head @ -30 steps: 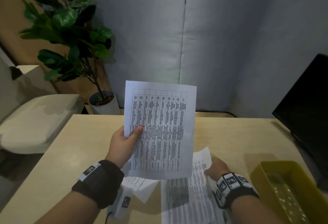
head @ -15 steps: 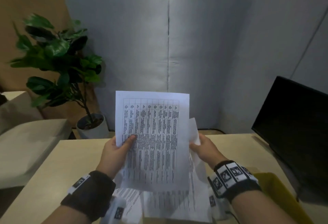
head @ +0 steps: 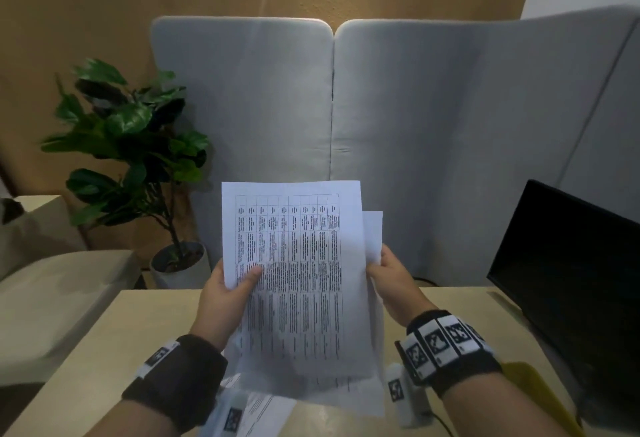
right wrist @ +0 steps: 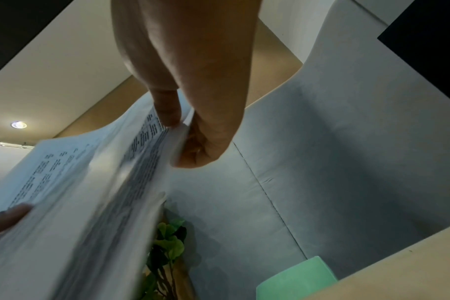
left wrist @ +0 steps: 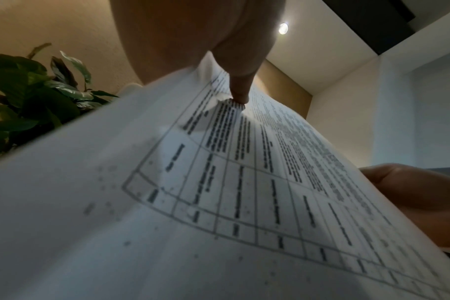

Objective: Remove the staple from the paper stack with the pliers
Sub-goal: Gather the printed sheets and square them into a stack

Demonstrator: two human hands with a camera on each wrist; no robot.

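I hold printed sheets upright above the table. My left hand (head: pixel 231 284) pinches the left edge of the front sheet (head: pixel 298 274), which carries a printed table, with the thumb on its face (left wrist: pixel 240 95). My right hand (head: pixel 388 274) grips the right edge of a second sheet (head: pixel 373 232) just behind the first; its thumb and fingers pinch that paper (right wrist: pixel 177 130). More printed pages (head: pixel 263 412) lie flat on the table under the held sheets. No pliers and no staple show in any view.
A yellow tray (head: pixel 533 384) sits at the table's right front. A black monitor (head: pixel 568 263) stands on the right. Grey padded panels (head: pixel 381 132) back the beige table (head: pixel 86 360). A potted plant (head: pixel 138 146) and a pale seat (head: pixel 52 291) are to the left.
My right hand lifted a sheet off the table and brought it up behind the sheet held by my left hand. The head view tilted upward.
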